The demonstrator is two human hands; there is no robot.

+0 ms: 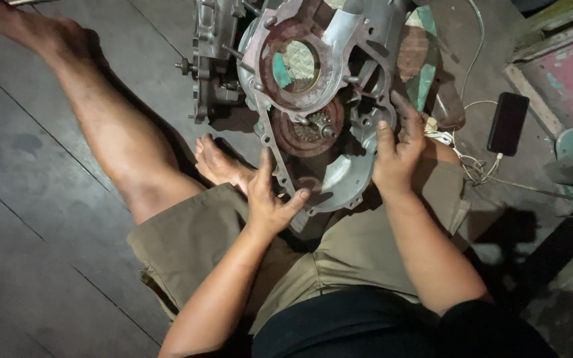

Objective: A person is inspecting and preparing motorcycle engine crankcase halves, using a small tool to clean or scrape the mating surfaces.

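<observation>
Metal engine casing (326,99) — both hands (270,199) grip its near rim.

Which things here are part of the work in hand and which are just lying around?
In hand: engine case, gripped by left hand and right hand; small gear.
Lying about: black phone, white cable, green-and-white disc.

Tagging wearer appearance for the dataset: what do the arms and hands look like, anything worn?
Both arms bare to the top of the frame, no sleeves in view. Left hand and right hand are gloveless; no rings, watch or bands visible. Nails short. Nothing else worn on them.
</observation>
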